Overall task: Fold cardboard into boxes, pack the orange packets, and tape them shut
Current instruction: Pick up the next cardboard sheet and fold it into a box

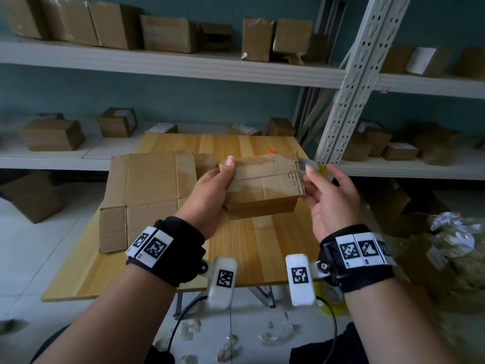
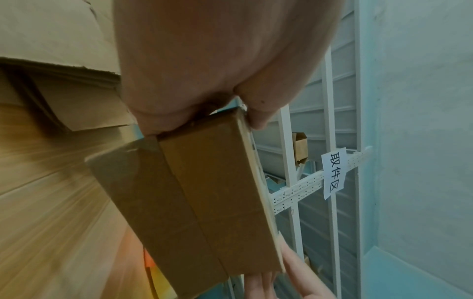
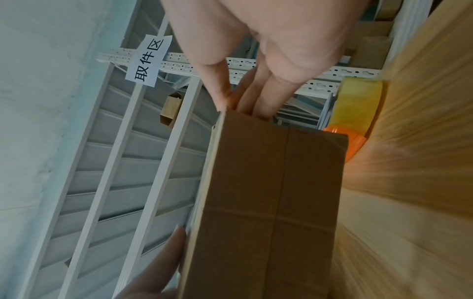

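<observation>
While left hand [image 1: 210, 195] grips box [image 1: 262, 179] (taped), right hand [image 1: 330, 198] holds its other end.

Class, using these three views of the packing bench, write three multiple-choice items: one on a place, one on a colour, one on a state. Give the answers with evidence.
1. Where is the small cardboard box?
A. Flat on the floor
B. Held above the wooden table between both hands
C. On the top shelf

2. What colour is the roll of tape at the table's far edge?
A. Yellowish
B. Blue
C. Black

3. What state are the box's top flaps in?
A. Standing open
B. Torn off
C. Folded shut, with clear tape along the seam

Answers:
1. B, since the left hand grips one end and the right hand meets the other, the box clear of the table.
2. A, as the right wrist view shows a yellowish roll.
3. C, because the head view shows flaps meeting flat under glossy tape.
</observation>
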`<state>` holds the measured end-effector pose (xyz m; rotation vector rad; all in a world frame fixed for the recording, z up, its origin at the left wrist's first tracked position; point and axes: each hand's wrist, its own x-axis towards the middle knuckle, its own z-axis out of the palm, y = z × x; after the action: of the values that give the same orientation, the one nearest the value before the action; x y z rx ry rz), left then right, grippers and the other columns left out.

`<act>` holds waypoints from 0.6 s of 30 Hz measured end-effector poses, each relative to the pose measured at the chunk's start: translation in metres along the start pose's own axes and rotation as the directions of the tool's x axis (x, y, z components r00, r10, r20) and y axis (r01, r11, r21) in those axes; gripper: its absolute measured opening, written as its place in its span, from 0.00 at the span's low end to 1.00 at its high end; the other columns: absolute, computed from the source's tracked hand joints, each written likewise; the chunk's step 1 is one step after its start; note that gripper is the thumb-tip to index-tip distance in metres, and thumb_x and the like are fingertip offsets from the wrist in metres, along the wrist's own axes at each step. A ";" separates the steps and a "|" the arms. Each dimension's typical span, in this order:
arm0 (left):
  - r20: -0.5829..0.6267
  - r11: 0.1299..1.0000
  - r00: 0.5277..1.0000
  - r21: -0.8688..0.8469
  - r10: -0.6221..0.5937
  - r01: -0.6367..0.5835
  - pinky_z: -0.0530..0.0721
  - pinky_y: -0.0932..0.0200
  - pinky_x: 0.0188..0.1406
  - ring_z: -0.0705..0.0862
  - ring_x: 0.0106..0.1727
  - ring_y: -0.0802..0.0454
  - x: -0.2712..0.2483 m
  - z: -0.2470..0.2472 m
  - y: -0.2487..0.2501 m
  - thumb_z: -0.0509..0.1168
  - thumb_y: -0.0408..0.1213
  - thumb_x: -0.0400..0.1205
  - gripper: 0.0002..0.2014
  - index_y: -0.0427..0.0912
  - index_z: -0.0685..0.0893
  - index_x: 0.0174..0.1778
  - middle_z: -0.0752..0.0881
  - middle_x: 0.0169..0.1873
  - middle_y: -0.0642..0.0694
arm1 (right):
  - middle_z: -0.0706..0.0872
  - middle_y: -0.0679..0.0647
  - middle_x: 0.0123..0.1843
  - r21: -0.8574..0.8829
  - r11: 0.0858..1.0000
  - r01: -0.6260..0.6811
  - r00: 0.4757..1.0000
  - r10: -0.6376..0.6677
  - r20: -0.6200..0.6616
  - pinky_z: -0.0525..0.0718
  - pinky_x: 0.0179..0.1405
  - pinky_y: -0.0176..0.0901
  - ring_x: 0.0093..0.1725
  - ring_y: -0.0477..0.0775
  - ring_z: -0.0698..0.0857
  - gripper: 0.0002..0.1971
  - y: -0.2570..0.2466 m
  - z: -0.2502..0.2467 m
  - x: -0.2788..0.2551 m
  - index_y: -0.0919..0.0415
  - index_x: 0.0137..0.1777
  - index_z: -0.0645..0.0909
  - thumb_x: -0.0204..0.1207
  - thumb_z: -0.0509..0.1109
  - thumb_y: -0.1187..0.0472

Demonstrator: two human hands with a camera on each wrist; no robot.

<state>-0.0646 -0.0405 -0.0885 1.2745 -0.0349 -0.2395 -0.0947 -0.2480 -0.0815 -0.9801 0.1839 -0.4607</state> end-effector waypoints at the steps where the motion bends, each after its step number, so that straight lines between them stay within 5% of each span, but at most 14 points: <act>1: 0.010 1.000 1.000 -0.018 -0.011 0.011 0.92 0.47 0.55 0.94 0.58 0.42 -0.001 -0.002 0.002 0.62 0.58 0.91 0.26 0.37 0.85 0.72 0.94 0.60 0.37 | 0.94 0.56 0.41 0.003 1.000 -0.004 1.000 0.004 0.008 0.93 0.44 0.47 0.45 0.54 0.95 0.23 0.000 0.000 0.000 0.56 0.72 0.77 0.81 0.77 0.70; 7: -0.002 0.994 0.999 -0.098 -0.046 0.045 0.93 0.49 0.42 0.95 0.52 0.42 -0.004 -0.006 0.008 0.66 0.56 0.89 0.24 0.40 0.86 0.70 0.95 0.57 0.37 | 0.92 0.63 0.48 0.014 0.999 -0.035 0.999 0.035 0.020 0.94 0.49 0.51 0.48 0.59 0.95 0.25 0.008 0.003 0.002 0.63 0.76 0.80 0.80 0.78 0.70; 18: -0.119 0.977 0.992 -0.213 -0.048 0.022 0.93 0.40 0.50 0.94 0.59 0.35 -0.003 -0.014 0.003 0.81 0.63 0.73 0.40 0.41 0.82 0.75 0.92 0.63 0.34 | 0.93 0.61 0.45 -0.018 0.998 -0.054 0.993 0.056 0.108 0.94 0.50 0.52 0.50 0.60 0.95 0.19 0.012 0.006 -0.004 0.69 0.72 0.82 0.82 0.76 0.69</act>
<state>-0.0650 -0.0262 -0.0894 1.0762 0.1166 -0.1888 -0.0923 -0.2358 -0.0882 -1.0096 0.1162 -0.3548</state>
